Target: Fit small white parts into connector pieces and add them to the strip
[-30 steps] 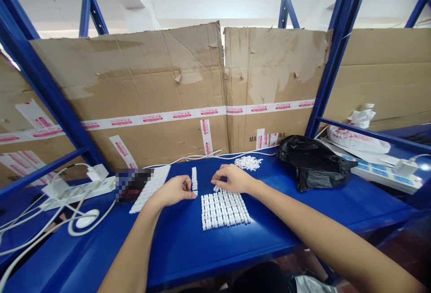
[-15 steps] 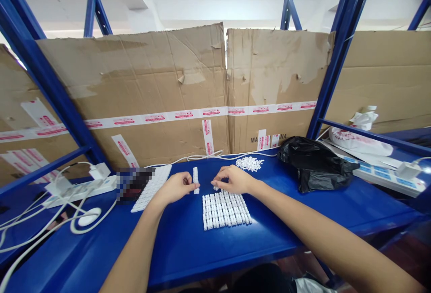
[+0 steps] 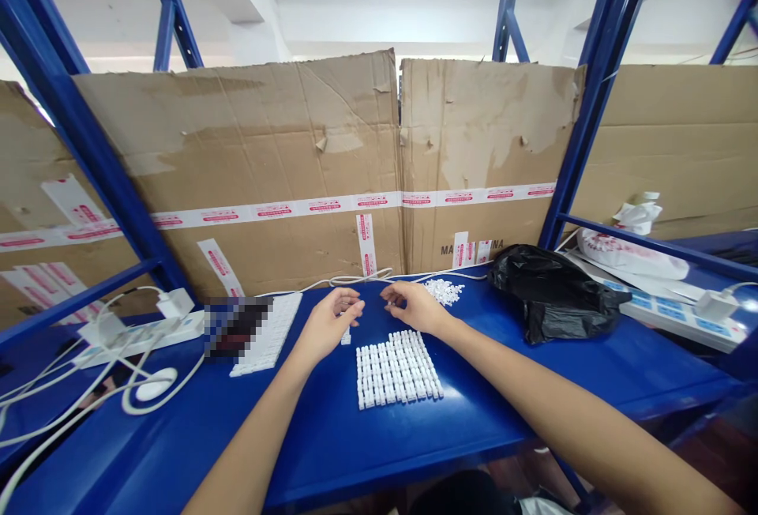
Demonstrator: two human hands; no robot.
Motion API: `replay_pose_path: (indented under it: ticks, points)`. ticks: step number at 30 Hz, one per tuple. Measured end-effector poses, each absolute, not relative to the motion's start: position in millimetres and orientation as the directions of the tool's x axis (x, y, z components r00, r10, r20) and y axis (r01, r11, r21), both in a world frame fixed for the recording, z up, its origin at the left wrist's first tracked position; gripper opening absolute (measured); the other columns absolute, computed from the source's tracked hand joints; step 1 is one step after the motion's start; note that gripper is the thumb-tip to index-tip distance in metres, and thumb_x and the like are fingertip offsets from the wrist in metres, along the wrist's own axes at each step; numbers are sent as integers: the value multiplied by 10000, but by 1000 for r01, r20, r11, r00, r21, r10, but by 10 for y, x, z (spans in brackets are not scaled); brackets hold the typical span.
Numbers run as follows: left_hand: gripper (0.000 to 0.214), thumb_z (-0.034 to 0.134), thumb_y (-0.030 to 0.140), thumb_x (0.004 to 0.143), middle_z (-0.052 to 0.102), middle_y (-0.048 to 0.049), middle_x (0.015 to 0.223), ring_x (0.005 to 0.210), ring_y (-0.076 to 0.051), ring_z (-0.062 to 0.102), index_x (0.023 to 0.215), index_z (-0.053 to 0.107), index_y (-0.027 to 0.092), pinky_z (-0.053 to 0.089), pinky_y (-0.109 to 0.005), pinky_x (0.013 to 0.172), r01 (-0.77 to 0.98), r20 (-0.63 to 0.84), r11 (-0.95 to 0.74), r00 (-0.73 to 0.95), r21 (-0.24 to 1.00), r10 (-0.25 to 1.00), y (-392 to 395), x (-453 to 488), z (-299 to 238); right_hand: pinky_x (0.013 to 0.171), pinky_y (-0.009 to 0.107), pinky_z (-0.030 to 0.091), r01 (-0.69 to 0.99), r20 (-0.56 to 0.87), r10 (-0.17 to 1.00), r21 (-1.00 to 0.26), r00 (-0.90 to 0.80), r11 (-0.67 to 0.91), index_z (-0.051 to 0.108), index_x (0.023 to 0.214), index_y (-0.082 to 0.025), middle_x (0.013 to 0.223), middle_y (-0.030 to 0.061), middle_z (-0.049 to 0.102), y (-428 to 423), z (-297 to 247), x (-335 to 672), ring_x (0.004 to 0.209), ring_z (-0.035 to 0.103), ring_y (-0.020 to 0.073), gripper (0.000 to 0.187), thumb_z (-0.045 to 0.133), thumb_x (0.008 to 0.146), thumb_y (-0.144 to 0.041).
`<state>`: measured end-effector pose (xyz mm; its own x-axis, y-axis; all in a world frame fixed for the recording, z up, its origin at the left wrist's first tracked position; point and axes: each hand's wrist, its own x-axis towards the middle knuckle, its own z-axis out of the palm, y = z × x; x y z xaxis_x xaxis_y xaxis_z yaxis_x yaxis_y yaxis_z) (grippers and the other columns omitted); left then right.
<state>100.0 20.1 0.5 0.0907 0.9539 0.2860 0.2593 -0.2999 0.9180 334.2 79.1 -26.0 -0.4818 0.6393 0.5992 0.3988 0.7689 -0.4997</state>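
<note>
The left hand (image 3: 327, 327) and right hand (image 3: 415, 308) hover over the blue shelf top (image 3: 313, 452), fingers loosely curled — whether either pinches a tiny piece cannot be told. A short white plastic strip (image 3: 346, 338) lies just below the left hand, a grid of white plastic blocks (image 3: 399, 369) sits nearer, and a loose white pile (image 3: 443, 291) lies far, just beyond the right hand.
</note>
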Motion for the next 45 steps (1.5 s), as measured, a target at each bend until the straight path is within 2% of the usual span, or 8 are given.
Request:
replay_pose_path:
  ticks: [3, 6, 12, 15, 19, 24, 31, 45]
  points:
    - [442, 763, 385, 868, 760, -136, 1184, 1026, -255, 746, 1248, 672, 177, 579, -420, 947, -27, 160, -158, 166, 987, 973, 175, 1098, -10, 847, 314, 584, 270, 685, 586, -522, -433, 809, 707, 1167, -222, 1098, 41, 767, 653, -160, 3250, 865, 723, 152, 280, 681, 896, -156]
    - [395, 755, 300, 902, 714, -142, 1338, 1190, -253, 702, 1274, 707, 176, 494, -414, 1118, -240, 100, -35, 265, 970, 959, 143, 1127, -2, 928, 357, 597, 145, 719, 551, -547, -423, 825, 668, 1277, -251, 1132, 39, 767, 537, -69, 3195, 954, 739, 170, 366, 684, 917, -189]
    - [312, 791, 137, 853, 758, -124, 1260, 1141, -225, 728, 1164, 767, 153, 502, -378, 1130, -403, 9, 88, 232, 911, 973, 157, 1127, -22, 970, 377, 613, 28, 729, 550, -592, -408, 806, 597, 1373, -259, 1186, 62, 739, 460, -57, 3152, 1047, 733, 182, 449, 677, 933, -227]
    - [290, 809, 92, 815, 800, -98, 1123, 1037, -201, 758, 1097, 777, 153, 535, -375, 1098, -438, -18, 87, 159, 895, 987, 176, 1152, -32, 916, 351, 629, 49, 752, 543, -569, -374, 821, 643, 1281, -239, 1178, 71, 726, 426, -53, 3135, 1021, 732, 181, 347, 665, 935, -241]
    - [219, 826, 70, 775, 811, -77, 1015, 1028, -193, 755, 977, 784, 144, 534, -358, 1104, -431, -4, 53, 113, 901, 994, 184, 1164, -46, 877, 341, 604, 256, 725, 559, -497, -404, 829, 708, 1109, -219, 1051, 57, 757, 371, -15, 3137, 899, 731, 172, 177, 618, 956, -224]
    - [170, 838, 165, 802, 804, -97, 1038, 1072, -215, 745, 954, 765, 147, 531, -378, 1113, -372, 1, 43, 116, 927, 993, 195, 1153, -78, 890, 339, 554, 417, 722, 537, -366, -437, 832, 711, 1096, -211, 1041, 63, 765, 366, -40, 3132, 953, 704, 183, 180, 569, 985, -198]
    - [112, 799, 109, 818, 778, -59, 935, 971, -175, 755, 832, 703, 166, 539, -345, 1085, -405, -87, 166, 205, 899, 975, 215, 1125, -79, 802, 305, 500, 504, 703, 466, -176, -537, 846, 681, 989, -195, 946, 67, 732, 396, -82, 3115, 887, 657, 185, 130, 558, 972, -155]
    - [196, 837, 77, 758, 766, -49, 875, 913, -141, 753, 830, 678, 166, 554, -256, 974, -350, -146, 231, 253, 908, 956, 205, 1033, -48, 785, 294, 481, 536, 697, 490, -177, -523, 825, 673, 986, -199, 929, 63, 729, 412, -36, 3076, 864, 652, 184, 123, 569, 954, -140]
